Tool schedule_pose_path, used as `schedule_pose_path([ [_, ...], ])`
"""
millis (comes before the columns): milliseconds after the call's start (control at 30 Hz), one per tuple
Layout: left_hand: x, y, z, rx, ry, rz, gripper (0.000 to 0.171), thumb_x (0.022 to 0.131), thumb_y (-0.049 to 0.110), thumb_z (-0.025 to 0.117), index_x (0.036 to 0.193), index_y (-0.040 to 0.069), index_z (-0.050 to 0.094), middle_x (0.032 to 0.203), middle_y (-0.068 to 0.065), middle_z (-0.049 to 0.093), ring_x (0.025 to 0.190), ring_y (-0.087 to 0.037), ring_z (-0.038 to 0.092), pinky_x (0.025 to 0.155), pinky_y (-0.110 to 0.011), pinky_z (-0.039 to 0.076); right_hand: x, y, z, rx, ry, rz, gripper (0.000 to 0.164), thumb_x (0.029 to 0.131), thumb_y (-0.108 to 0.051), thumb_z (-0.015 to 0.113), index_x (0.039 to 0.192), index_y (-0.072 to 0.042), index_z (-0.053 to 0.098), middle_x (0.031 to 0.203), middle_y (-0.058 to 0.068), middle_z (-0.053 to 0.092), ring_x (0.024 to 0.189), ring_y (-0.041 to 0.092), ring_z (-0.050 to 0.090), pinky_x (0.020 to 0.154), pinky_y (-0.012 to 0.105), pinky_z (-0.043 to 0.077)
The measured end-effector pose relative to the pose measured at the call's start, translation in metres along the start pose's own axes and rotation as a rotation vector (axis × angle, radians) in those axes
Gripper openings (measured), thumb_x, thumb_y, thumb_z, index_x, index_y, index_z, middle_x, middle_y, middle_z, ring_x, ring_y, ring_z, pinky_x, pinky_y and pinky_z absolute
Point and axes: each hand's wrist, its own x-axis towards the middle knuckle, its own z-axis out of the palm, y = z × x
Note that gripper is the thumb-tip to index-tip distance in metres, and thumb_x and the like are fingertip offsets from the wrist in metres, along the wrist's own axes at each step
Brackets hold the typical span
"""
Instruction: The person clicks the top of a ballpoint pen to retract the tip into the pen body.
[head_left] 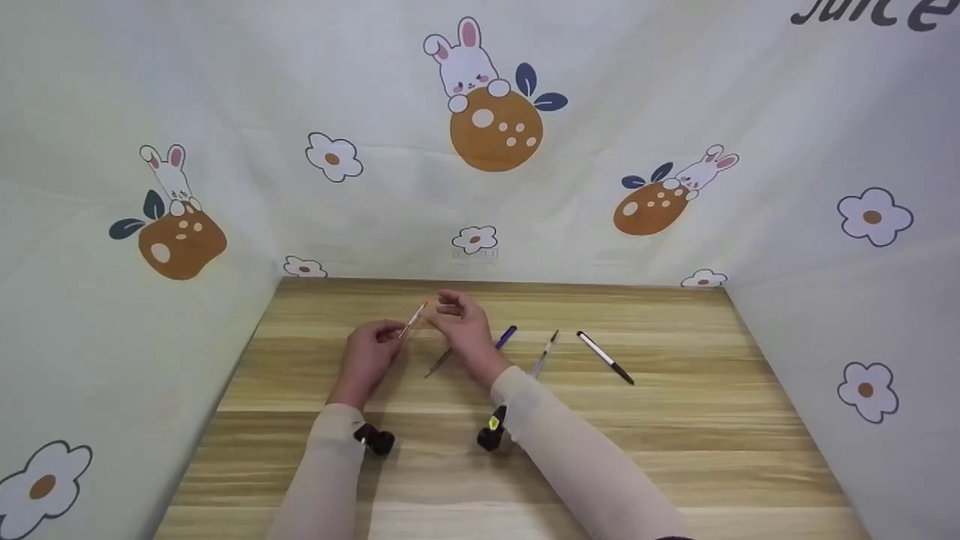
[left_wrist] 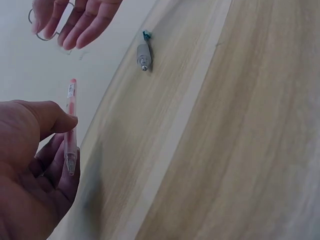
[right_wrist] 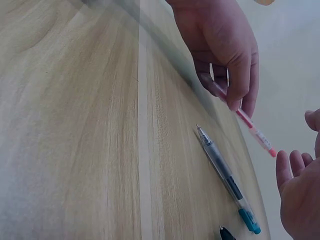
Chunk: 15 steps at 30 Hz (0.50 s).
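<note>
In the head view my left hand (head_left: 367, 356) pinches a clear pink gel pen (head_left: 413, 319) between thumb and fingers. The pen is tilted, its pink end pointing away and up toward my right hand (head_left: 465, 326). The left wrist view has the thumb lying across the barrel of the pink gel pen (left_wrist: 71, 105), its clear tip downward. Loosely bent and holding nothing, the fingers of my right hand (right_wrist: 302, 195) are close to the pen's pink end. Below the right hand lies a clear pen with a teal end (right_wrist: 220, 165), partly hidden in the head view.
Right of my right hand, a purple pen (head_left: 508, 335) shows partly past the wrist. Farther right lie another clear pen (head_left: 547, 351) and a white pen with black ends (head_left: 604, 357). Printed cloth walls (head_left: 390, 217) border the wooden table (head_left: 675, 450) on three sides.
</note>
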Motion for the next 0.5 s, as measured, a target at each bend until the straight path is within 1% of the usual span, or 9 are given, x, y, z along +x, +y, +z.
schedule_pose_path([
  [133, 0.001, -0.003, 0.0, 0.066, 0.016, 0.045, 0.027, 0.097, -0.002, 0.076, 0.122, 0.002, 0.082, 0.103, -0.011, 0.077, 0.097, -0.024, 0.071, 0.084, -0.034, 0.059, -0.004, -0.001, -0.003, 0.014, -0.012, -0.007, 0.048, 0.098, -0.009, 0.083, 0.143, -0.005, 0.067, 0.142, 0.016, 0.064, 0.129, 0.028, 0.065, 0.1, 0.034, 0.059],
  [267, 0.003, -0.006, 0.001, 0.098, 0.031, 0.067, 0.026, 0.096, -0.003, 0.077, 0.12, 0.002, 0.083, 0.102, -0.011, 0.078, 0.097, -0.026, 0.072, 0.086, -0.037, 0.058, -0.006, -0.001, -0.005, 0.025, -0.017, -0.006, 0.047, 0.098, -0.011, 0.084, 0.142, -0.007, 0.068, 0.139, 0.009, 0.065, 0.129, 0.029, 0.065, 0.098, 0.033, 0.06],
  [400, 0.004, -0.01, 0.003, 0.147, 0.047, 0.087, 0.026, 0.095, -0.002, 0.077, 0.119, 0.003, 0.083, 0.104, -0.011, 0.076, 0.099, -0.027, 0.071, 0.089, -0.042, 0.058, -0.006, 0.0, -0.007, 0.034, -0.025, 0.005, 0.047, 0.099, -0.01, 0.083, 0.143, -0.007, 0.068, 0.139, 0.009, 0.065, 0.128, 0.026, 0.065, 0.099, 0.033, 0.06],
  [500, 0.005, -0.011, 0.004, 0.194, 0.05, 0.094, 0.025, 0.096, 0.0, 0.077, 0.12, 0.003, 0.082, 0.107, -0.012, 0.074, 0.1, -0.028, 0.07, 0.091, -0.046, 0.058, -0.005, 0.0, -0.008, 0.043, -0.03, 0.015, 0.045, 0.1, -0.006, 0.08, 0.143, -0.007, 0.067, 0.139, 0.009, 0.065, 0.127, 0.026, 0.066, 0.1, 0.034, 0.06],
])
